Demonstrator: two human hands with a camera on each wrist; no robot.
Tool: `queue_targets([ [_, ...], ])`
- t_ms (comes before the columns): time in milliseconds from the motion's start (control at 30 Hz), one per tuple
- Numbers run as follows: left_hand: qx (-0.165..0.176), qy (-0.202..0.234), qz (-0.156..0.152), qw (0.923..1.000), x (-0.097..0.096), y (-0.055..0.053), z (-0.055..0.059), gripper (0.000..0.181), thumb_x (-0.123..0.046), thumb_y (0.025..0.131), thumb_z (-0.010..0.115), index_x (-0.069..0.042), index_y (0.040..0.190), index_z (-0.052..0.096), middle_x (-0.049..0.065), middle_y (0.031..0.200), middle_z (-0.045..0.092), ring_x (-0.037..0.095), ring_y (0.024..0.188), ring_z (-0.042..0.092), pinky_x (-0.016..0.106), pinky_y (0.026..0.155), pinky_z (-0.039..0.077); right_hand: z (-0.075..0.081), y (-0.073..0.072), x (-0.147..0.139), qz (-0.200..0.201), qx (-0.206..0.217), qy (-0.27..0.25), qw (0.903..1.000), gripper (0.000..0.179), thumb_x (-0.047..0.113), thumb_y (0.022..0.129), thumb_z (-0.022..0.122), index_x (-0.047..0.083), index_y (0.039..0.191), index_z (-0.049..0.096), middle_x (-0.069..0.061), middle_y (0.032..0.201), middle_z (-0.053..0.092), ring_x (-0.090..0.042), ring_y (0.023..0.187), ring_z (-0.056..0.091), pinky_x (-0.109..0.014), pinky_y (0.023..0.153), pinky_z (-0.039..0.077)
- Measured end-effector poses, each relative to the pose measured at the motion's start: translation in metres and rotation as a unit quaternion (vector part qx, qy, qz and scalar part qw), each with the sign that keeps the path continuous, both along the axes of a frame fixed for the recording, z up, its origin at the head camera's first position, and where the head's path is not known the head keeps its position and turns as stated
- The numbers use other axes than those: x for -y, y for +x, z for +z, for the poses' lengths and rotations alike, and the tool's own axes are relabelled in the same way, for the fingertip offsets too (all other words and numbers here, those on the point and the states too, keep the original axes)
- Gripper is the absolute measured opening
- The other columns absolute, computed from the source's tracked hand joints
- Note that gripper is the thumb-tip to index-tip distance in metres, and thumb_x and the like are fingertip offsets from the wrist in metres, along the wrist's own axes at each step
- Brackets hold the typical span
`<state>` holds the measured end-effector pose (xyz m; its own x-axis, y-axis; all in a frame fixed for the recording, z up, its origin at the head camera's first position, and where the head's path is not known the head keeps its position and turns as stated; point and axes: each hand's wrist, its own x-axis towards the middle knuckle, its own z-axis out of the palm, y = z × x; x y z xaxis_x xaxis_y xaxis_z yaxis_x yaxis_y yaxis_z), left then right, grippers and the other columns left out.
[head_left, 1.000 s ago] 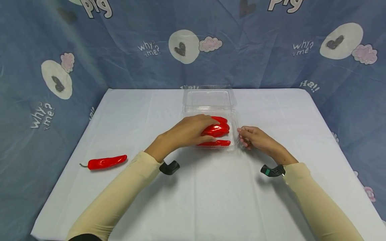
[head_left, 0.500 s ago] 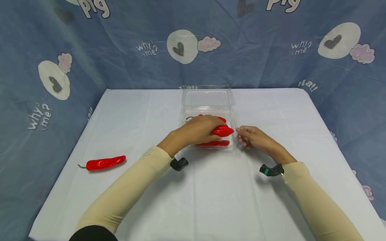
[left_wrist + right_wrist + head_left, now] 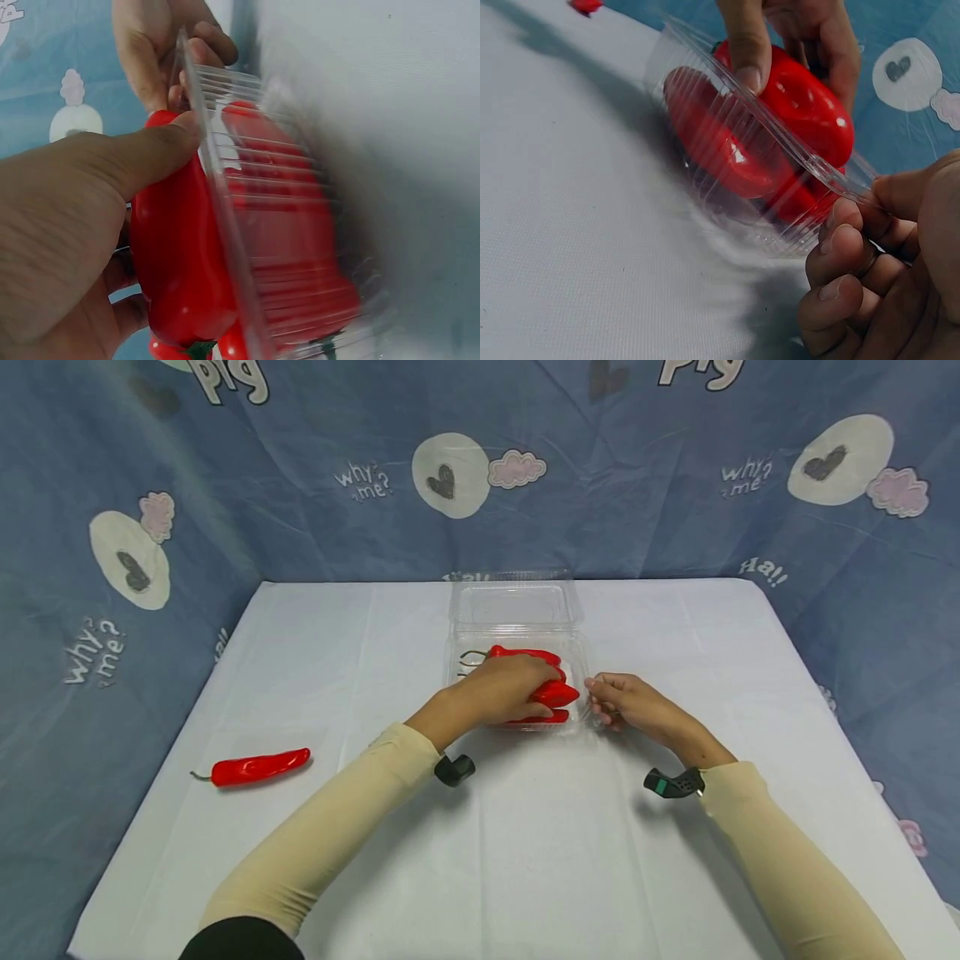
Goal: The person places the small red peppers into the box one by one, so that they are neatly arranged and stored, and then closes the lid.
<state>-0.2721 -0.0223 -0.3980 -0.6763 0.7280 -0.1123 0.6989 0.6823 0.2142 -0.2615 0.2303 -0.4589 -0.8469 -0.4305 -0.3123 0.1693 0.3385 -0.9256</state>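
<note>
A clear plastic clamshell box (image 3: 576, 650) stands on the white table with several red peppers inside. My left hand (image 3: 504, 688) grips one red pepper (image 3: 180, 232) at the top of the box, the thumb on the near side by the rim. Beneath it, other red peppers (image 3: 720, 154) show through the ribbed front wall. At the box's right edge, my right hand (image 3: 632, 700) pinches the rim (image 3: 829, 174) between thumb and fingers. Green stems poke out at the left of the box, and my left hand covers part of the peppers in the head view.
The box's lid (image 3: 517, 604) is folded back toward the rear table edge. One more red pepper (image 3: 258, 767) lies alone on the left of the white table (image 3: 555, 852). A blue printed curtain (image 3: 315, 485) hangs behind and along the sides.
My left hand has moved a little right and down with the red pepper over the box, uncovering the rear pepper and its stem. The right hand keeps its pinch on the rim.
</note>
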Motion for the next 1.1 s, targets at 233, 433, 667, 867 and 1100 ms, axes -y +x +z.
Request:
queue_targets([
  [233, -0.028, -0.031, 0.0, 0.9991, -0.003, -0.001, -0.007, 0.056, -0.04, 0.091, 0.074, -0.02, 0.14, 0.058, -0.002, 0.128, 0.064, 0.014, 0.117, 0.057, 0.036, 0.1, 0.05, 0.0, 0.0, 0.001, -0.002, 0.0, -0.002, 1.0, 0.038, 0.032, 0.109, 0.046, -0.001, 0.09, 0.05, -0.006, 0.073, 0.052, -0.015, 0.064, 0.049, -0.027, 0.056, 0.039],
  [433, -0.048, -0.046, 0.001, 0.9978, -0.004, -0.002, -0.011, 0.052, -0.039, 0.091, 0.075, -0.019, 0.136, 0.06, -0.003, 0.12, 0.064, 0.014, 0.111, 0.059, 0.035, 0.098, 0.051, 0.0, 0.001, 0.001, -0.005, 0.0, 0.001, 1.0, 0.039, 0.034, 0.108, 0.047, -0.001, 0.091, 0.049, -0.006, 0.075, 0.052, -0.015, 0.065, 0.05, -0.027, 0.057, 0.04],
  [667, -0.054, -0.054, 0.004, 0.9971, -0.004, 0.0, -0.013, 0.053, -0.04, 0.091, 0.075, -0.019, 0.136, 0.059, -0.002, 0.121, 0.064, 0.014, 0.111, 0.06, 0.036, 0.097, 0.052, -0.001, 0.001, 0.001, -0.005, -0.001, 0.001, 1.0, 0.04, 0.036, 0.107, 0.048, -0.001, 0.091, 0.05, -0.006, 0.076, 0.052, -0.015, 0.066, 0.05, -0.027, 0.057, 0.04],
  [867, -0.048, -0.046, 0.004, 0.9977, -0.003, 0.001, -0.011, 0.052, -0.039, 0.091, 0.074, -0.018, 0.136, 0.059, -0.001, 0.122, 0.062, 0.016, 0.113, 0.057, 0.038, 0.098, 0.052, -0.002, 0.001, 0.001, -0.002, -0.002, -0.002, 1.0, 0.041, 0.036, 0.107, 0.048, -0.001, 0.091, 0.05, -0.006, 0.074, 0.052, -0.015, 0.065, 0.049, -0.027, 0.056, 0.04],
  [1100, -0.049, -0.034, 0.008, 0.9982, 0.0, 0.002, -0.007, 0.051, -0.038, 0.092, 0.074, -0.019, 0.136, 0.06, 0.0, 0.129, 0.06, 0.017, 0.12, 0.055, 0.038, 0.102, 0.049, 0.0, 0.002, 0.001, -0.002, -0.005, -0.002, 1.0, 0.039, 0.033, 0.108, 0.047, -0.002, 0.092, 0.051, -0.006, 0.074, 0.052, -0.015, 0.065, 0.05, -0.027, 0.056, 0.041],
])
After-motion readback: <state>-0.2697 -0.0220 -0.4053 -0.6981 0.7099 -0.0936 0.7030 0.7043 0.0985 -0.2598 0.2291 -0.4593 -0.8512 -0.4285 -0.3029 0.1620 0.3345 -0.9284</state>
